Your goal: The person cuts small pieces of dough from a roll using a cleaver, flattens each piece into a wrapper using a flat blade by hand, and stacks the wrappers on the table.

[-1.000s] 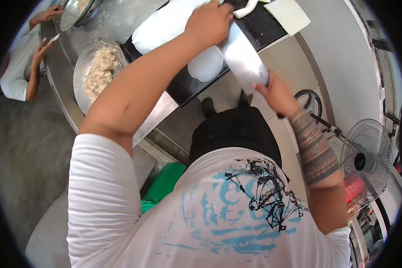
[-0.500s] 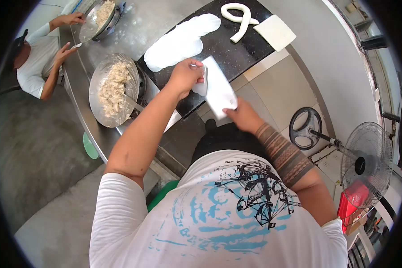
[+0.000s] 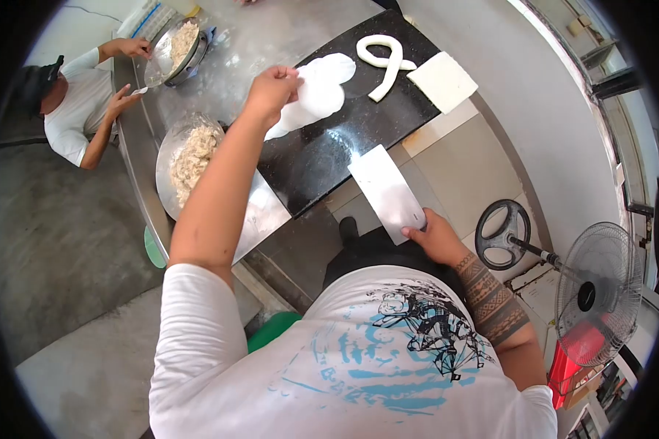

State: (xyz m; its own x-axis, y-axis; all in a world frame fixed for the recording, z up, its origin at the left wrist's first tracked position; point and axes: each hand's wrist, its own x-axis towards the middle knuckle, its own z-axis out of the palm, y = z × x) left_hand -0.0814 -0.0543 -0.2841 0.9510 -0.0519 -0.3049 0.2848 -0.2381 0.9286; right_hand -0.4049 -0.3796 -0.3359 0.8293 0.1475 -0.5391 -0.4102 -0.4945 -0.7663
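Observation:
My left hand [image 3: 272, 91] is over the near left part of the white dough sheets [image 3: 321, 91], its fingers pinched together; whatever lies between them is hidden. In my right hand [image 3: 436, 238] is the handle end of a broad flat metal blade [image 3: 388, 192], held just off the near edge of the black speckled board [image 3: 300, 164]. The thin round sheets overlap in a row along the board. Farther right lies a looped dough rope [image 3: 388, 69], beside a pale square slab [image 3: 444, 81] at the board's corner.
A bowl of shredded filling [image 3: 192, 162] stands left of the board on the metal table [image 3: 234, 40]. At the upper left a co-worker [image 3: 73, 110] works by a second bowl [image 3: 183, 44]. A standing fan [image 3: 597, 293] is on the right.
A thin round sheet that was on the blade is off it. My left hand has moved up and left to the row of sheets, while the blade has come back toward my body.

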